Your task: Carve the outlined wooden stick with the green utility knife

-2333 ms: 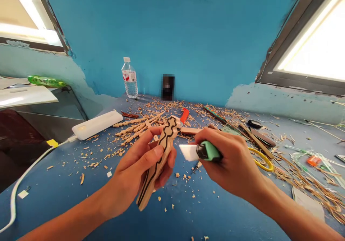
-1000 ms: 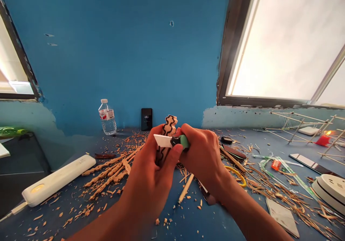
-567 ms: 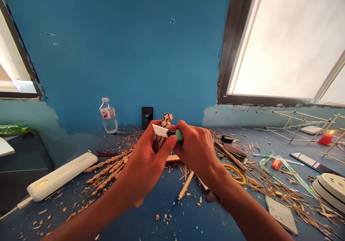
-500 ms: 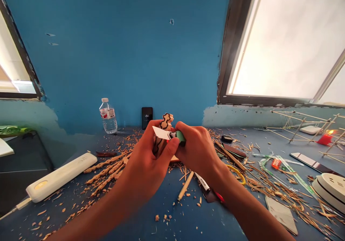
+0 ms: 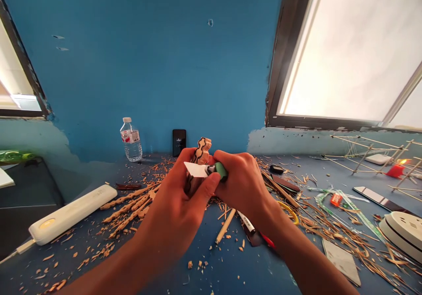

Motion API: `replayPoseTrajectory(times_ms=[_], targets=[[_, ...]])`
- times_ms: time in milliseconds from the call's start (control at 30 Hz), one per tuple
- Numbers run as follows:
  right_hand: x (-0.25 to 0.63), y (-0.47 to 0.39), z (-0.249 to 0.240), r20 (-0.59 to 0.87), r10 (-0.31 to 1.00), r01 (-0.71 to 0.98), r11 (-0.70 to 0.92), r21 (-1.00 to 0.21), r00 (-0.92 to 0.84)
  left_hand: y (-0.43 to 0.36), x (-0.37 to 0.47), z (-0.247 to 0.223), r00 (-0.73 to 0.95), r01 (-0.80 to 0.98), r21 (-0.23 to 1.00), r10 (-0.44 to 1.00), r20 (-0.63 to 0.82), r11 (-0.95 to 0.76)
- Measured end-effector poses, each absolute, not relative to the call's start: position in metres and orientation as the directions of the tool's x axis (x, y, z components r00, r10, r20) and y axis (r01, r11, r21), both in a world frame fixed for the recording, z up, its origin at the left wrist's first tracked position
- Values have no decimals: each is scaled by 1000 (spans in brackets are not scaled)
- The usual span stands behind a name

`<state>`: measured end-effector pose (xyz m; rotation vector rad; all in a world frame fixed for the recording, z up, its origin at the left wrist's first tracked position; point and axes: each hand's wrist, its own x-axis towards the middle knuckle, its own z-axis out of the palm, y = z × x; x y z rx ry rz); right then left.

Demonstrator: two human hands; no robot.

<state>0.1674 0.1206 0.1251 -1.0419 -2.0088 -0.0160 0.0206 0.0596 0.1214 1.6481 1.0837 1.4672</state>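
A wavy-edged wooden piece (image 5: 202, 149) with dark outlines stands upright in my left hand (image 5: 180, 198), whose fingers are wrapped round its lower part. My right hand (image 5: 242, 178) is closed on a knife with a green handle (image 5: 220, 170). The wide pale blade (image 5: 195, 169) points left and lies across the near side of the wood. My left thumb touches the knife close to where blade and handle meet. The lower end of the wood is hidden by my left hand.
Carved wavy strips (image 5: 132, 207) and shavings lie left on the blue table (image 5: 165, 268). A white power strip (image 5: 72, 213), a water bottle (image 5: 131, 141) and an upright phone (image 5: 179, 142) stand beyond. At right are a lit red candle (image 5: 396, 170), a stick frame (image 5: 365, 154) and a round white device (image 5: 404, 231).
The blade has turned from a downward slant to nearly level against the wood. Both hands keep their hold and have hardly moved. The whole view has shifted slightly.
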Motion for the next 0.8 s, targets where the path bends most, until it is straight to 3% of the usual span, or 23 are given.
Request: replayPoseTrajectory(times_ms=[100, 233, 400, 633, 800], targets=[[158, 121, 118, 712, 675, 724, 588, -361, -193, 62, 23, 118, -46, 144, 922, 928, 369, -359], [152, 125, 114, 717, 681, 738, 559, -378, -148, 68, 20, 117, -17, 127, 946, 953, 302, -298], [166, 138, 120, 615, 684, 614, 693, -379, -392, 76, 11, 122, 73, 129, 955, 963, 261, -268], [181, 139, 129, 586, 609, 454, 792, -408, -535, 69, 12, 119, 89, 226, 891, 919, 384, -394], [183, 132, 130, 621, 559, 406, 828, -387, -549, 61, 15, 121, 84, 396, 774, 859, 505, -494]])
